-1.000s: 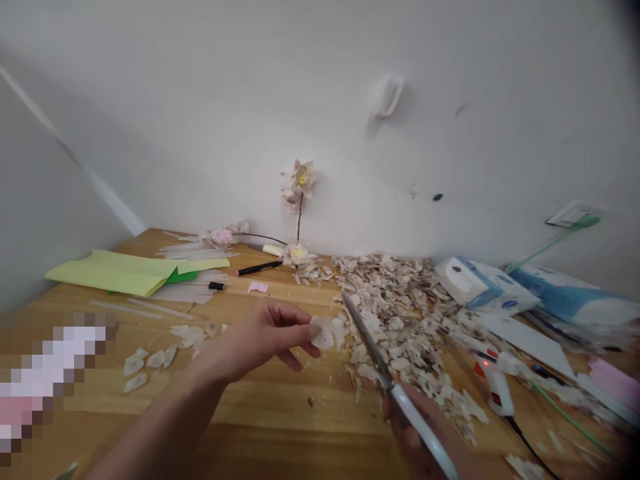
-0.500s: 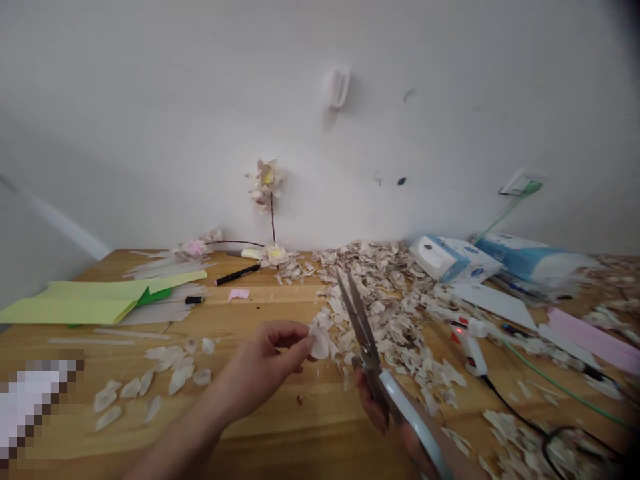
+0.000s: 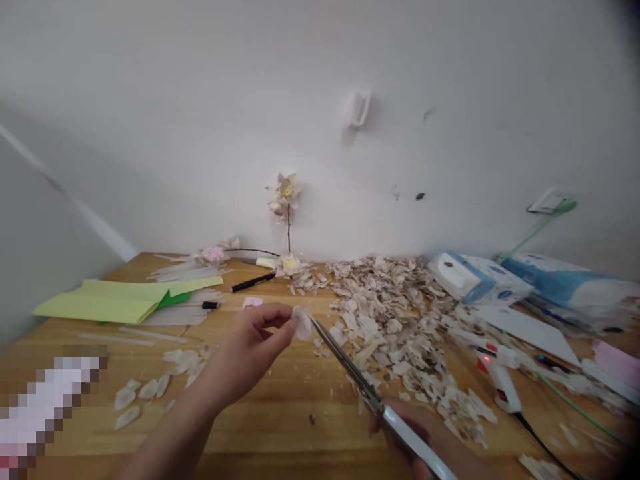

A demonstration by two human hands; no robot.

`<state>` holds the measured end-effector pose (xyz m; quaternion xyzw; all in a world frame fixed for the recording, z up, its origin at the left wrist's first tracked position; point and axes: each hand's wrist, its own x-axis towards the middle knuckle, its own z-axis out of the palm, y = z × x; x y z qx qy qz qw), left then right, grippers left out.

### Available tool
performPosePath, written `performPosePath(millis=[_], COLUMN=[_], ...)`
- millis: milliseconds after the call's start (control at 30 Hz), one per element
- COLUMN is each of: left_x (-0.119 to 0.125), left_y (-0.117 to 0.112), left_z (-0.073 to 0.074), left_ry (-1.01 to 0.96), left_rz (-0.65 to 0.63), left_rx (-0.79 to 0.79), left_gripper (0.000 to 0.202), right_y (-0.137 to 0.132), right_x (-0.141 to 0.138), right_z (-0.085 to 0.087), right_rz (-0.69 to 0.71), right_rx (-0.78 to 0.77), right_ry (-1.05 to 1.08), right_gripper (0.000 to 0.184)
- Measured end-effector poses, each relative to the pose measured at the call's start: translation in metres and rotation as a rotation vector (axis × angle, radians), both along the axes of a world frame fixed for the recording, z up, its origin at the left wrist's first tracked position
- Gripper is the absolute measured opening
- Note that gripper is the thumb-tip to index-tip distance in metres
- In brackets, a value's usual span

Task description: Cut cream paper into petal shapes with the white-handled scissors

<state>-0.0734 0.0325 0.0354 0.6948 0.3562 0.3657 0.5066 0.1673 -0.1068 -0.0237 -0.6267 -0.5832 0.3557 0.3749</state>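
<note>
My left hand (image 3: 257, 343) pinches a thin, pale, petal-like piece (image 3: 301, 324) between thumb and fingertips, above the wooden table. Wrapped round the handles of a pair of scissors (image 3: 353, 370) is my right hand (image 3: 405, 433), partly hidden by them. The blades look nearly closed, and their tips are at the right edge of the petal; whether they touch it I cannot tell. Several loose pale petals (image 3: 150, 388) lie to the left, partly behind my left forearm. Behind the scissors spreads a large heap of dry petals (image 3: 390, 300).
Flower sprigs (image 3: 287, 190) stand and lie by the wall. Yellow paper (image 3: 105, 300), translucent sticks (image 3: 185, 270) and a black marker (image 3: 253, 283) are at the left. On the right are a lit glue gun (image 3: 500, 380) with its cord, a tissue box (image 3: 480, 279) and a blue-white pack (image 3: 565, 283).
The scissors have swung left to the petal and their blades have come closer together. My left hand still pinches the petal. The whole view has shifted slightly.
</note>
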Motion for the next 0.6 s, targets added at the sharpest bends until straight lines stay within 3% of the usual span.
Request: performPosePath(millis=[200, 367, 467, 600], left_x=[0.000, 0.007, 0.012, 0.015], left_y=[-0.005, -0.010, -0.012, -0.014], left_z=[0.004, 0.001, -0.002, -0.002], left_ry=[0.081, 0.030, -0.012, -0.036], left_rz=[-0.073, -0.193, -0.229, -0.250], left_rx=[0.048, -0.174, -0.269, -0.343], left_gripper=[0.022, 0.023, 0.023, 0.025], right_y=[0.003, 0.005, 0.005, 0.005], right_x=[-0.006, -0.015, -0.017, -0.020], right_z=[0.010, 0.021, 0.017, 0.008], right_rz=[0.031, 0.069, 0.080, -0.008], right_rx=[-0.079, -0.094, -0.133, -0.129], right_ry=[-0.014, 0.008, 0.089, 0.166], right_gripper=[0.043, 0.042, 0.039, 0.028])
